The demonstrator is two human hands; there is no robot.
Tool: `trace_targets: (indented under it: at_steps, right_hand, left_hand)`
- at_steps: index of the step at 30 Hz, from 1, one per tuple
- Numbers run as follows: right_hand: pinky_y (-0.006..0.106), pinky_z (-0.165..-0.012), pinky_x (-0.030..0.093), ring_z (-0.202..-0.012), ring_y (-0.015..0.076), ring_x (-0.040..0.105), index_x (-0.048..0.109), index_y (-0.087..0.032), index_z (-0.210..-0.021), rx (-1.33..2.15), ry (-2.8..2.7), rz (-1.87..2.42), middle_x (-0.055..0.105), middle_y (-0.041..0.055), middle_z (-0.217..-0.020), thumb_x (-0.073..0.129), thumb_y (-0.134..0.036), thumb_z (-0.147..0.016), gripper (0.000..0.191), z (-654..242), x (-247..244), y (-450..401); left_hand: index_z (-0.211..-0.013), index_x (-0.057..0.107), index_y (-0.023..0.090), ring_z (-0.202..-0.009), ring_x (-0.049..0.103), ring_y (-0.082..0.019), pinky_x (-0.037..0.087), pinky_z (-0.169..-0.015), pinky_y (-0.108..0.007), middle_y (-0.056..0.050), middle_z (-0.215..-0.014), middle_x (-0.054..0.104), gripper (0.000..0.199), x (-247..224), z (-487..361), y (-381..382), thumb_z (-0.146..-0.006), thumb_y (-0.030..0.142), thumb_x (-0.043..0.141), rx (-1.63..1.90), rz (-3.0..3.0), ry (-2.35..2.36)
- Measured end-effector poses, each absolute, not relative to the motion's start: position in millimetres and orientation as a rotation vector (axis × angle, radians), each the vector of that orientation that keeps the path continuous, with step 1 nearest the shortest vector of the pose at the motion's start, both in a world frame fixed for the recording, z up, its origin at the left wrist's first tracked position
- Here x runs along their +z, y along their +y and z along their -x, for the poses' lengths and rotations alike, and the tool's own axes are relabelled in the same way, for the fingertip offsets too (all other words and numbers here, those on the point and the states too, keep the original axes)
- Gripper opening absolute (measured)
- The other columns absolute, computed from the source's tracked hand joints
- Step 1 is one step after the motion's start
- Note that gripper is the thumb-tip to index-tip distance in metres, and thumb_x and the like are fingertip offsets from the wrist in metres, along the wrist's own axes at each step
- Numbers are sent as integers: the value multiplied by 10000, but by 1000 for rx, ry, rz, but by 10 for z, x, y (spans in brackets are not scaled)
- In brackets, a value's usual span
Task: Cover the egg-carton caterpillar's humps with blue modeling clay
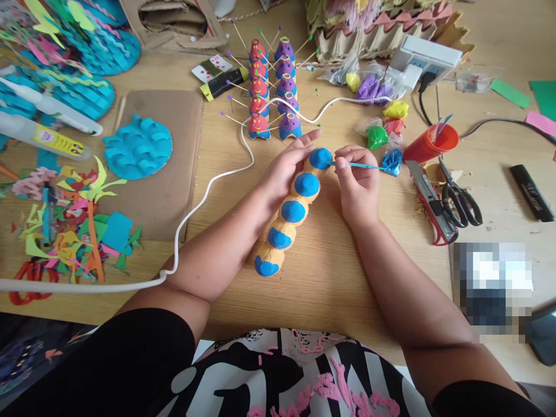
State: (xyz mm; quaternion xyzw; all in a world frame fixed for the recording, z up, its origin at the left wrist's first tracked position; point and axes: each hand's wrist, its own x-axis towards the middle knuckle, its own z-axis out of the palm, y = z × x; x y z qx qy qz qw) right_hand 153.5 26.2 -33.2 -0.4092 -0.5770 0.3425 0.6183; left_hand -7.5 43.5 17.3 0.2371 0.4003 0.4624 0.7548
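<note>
An orange egg-carton strip (pixel 293 212) with several bumps, each carrying a blue patch on top, slants across the table before me. My left hand (pixel 286 168) grips it at the far end, thumb along its side and some fingers stretched beyond. Pinched in my right hand (pixel 359 185) is a thin blue stick (pixel 364 165), its tip touching the blue patch on the farthest bump. Beyond my hands stand two finished-looking rows of bumps with faces and pins, a red-and-blue strip (pixel 259 104) and a purple-and-blue strip (pixel 286 101).
A white cable (pixel 217 176) runs over the table and my left forearm. Paper scraps (pixel 82 220) and a cardboard sheet (pixel 174 202) lie left. To the right are bagged coloured clay (pixel 376 137), an orange cup (pixel 428 145), a cutter (pixel 430 197), and scissors (pixel 460 200).
</note>
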Motion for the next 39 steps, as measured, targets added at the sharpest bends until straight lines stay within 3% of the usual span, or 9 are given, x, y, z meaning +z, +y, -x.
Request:
trace_targets:
  at_steps: [7,11,18,25,30,34,39]
  right_hand:
    - [344,-942,622,-1041,169,698,680,-264,-967,825,-1303,868,671,11,-1048,804,-635,-979,391,-1540,-328,254]
    - [365,-998,613,-1071,172,695,692,-271,-959,827,-1294,838,678,10,-1050,820,-603,-979,356,-1536,-320,244]
    - [329,-875,624,-1032,165,694,694,-273,-968,837,-1286,851,673,12,-1067,822,-598,-979,350,-1531,-340,258]
    - [373,-993,616,-1079,176,691,703,-274,-961,848,-1293,823,681,10,-1079,820,-593,-983,340,-1543,-343,254]
    - [349,-922,621,-1035,166,691,692,-278,-978,854,-1292,838,665,6,-1072,821,-591,-983,338,-1535,-348,256]
    - [381,-999,612,-1069,175,689,696,-276,-961,848,-1293,836,674,9,-1072,814,-609,-981,353,-1531,-333,245]
    - [388,-982,619,-1050,175,685,692,-273,-958,859,-1304,850,672,10,-1075,821,-604,-976,356,-1534,-319,238]
  left_hand:
    - [-1546,652,447,-1223,822,-293,637,-960,-395,25,-914,859,531,134,94,448,-1039,293,682,991,-482,876]
    - [-1576,634,430,-1173,829,-271,625,-985,-376,28,-912,869,571,136,96,445,-1032,260,671,989,-458,841]
    - [-1612,591,455,-1124,853,-312,649,-878,-382,-16,-949,868,632,77,103,461,-1002,386,741,978,-373,826]
    - [-1575,628,442,-1082,855,-304,635,-838,-370,-18,-927,868,573,76,107,469,-1015,345,701,972,-387,795]
    - [-1514,677,455,-1032,847,-250,604,-799,-323,22,-832,839,518,85,114,474,-1030,267,670,987,-444,789]
    - [-1534,664,438,-951,850,-234,615,-794,-329,27,-795,832,499,109,115,466,-1040,373,683,974,-345,763]
    - [-1521,662,480,-845,842,-234,603,-751,-332,52,-785,824,634,105,106,455,-945,240,772,999,-369,771]
